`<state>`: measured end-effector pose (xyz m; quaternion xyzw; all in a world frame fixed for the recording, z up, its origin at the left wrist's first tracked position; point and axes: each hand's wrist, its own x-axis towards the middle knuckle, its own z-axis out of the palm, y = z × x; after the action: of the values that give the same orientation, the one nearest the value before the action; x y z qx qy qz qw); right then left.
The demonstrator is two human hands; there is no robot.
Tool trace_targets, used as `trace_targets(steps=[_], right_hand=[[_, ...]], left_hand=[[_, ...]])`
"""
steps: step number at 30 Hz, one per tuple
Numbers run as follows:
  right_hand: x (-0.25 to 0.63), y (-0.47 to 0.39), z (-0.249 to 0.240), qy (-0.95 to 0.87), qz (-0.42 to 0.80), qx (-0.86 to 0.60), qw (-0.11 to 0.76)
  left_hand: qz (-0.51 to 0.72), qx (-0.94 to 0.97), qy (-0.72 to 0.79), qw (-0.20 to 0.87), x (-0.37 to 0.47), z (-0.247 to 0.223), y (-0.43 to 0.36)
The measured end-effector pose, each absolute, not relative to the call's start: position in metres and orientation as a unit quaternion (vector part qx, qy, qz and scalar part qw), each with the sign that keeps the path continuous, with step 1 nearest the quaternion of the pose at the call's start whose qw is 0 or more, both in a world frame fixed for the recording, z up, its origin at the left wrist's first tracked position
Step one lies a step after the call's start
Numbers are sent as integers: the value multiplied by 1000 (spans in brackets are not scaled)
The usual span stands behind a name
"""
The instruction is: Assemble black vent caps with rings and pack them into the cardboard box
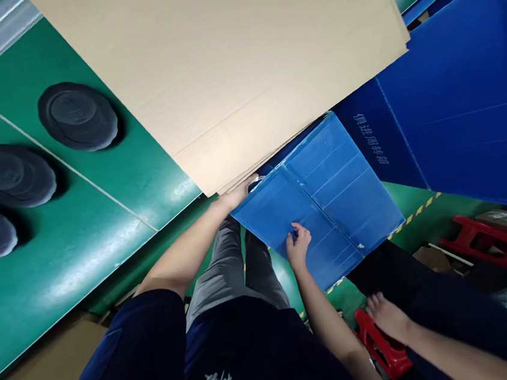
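Note:
A blue corrugated plastic panel (326,188) with a crease down its middle is tilted in front of my legs. My left hand (237,194) is closed at the panel's upper left edge, right beside the corner of the cardboard sheets (240,64); its fingertips are partly hidden. On the panel's face lies my right hand (299,244), fingers loosely bent and apart, with nothing in it. The large tan cardboard sheets are stacked and overhang the green table (145,189) toward me.
Several dark round moulded pieces (78,116) rest on the green table at left. A larger blue box (461,101) with white lettering stands at right. Close by on the right are a co-worker's hand (388,315), a red stool (381,346) and another red stool (490,243).

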<state>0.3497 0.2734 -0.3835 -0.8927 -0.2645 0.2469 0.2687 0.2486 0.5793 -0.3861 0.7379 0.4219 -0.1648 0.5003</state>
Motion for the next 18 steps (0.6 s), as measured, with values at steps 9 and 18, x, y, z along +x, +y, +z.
trace_targets(steps=[9, 18], right_hand=[[350, 274, -377, -264, 255, -890, 272], [426, 169, -373, 137, 138, -973, 124]], left_hand=[[-316, 829, 312, 341, 142, -324, 561], [-146, 681, 589, 410, 114, -327, 510]])
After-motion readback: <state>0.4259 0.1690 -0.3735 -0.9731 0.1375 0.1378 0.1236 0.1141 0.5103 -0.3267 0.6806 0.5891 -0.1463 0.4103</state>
